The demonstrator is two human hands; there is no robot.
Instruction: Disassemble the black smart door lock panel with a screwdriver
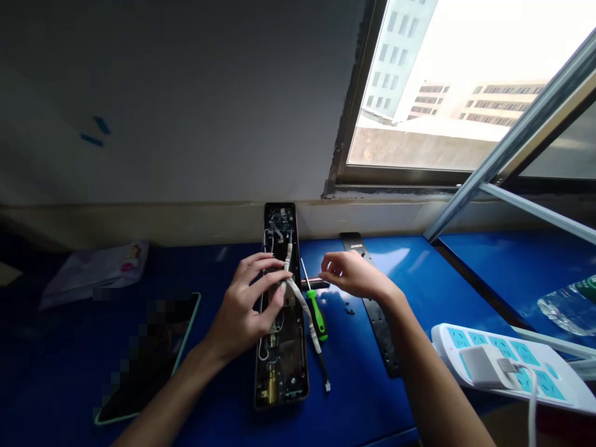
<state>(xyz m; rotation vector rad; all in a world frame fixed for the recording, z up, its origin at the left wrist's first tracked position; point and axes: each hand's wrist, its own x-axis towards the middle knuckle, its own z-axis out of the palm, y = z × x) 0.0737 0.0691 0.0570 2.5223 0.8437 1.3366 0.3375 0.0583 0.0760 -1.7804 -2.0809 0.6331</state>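
Observation:
A long, narrow opened device body [281, 366] with exposed circuit boards and wires lies lengthwise on the blue table [209, 273]. My left hand [246, 307] rests on its middle, fingers pinching a white wrapped cable [305, 310] that runs out of the device toward its plug end at the front right. My right hand [356, 274] hovers just right of the device, fingertips closed on a small dark cylindrical part [313, 284]. A green-handled screwdriver [316, 310] lies on the table between the hands, beside the device.
A black perforated metal plate [379, 316] lies under my right wrist. A tablet [144, 360] lies at the left, a plastic bag [93, 270] behind it. A white power strip [512, 366] with a plug sits at the right, a water bottle [570, 307] beyond. Window frame at the back right.

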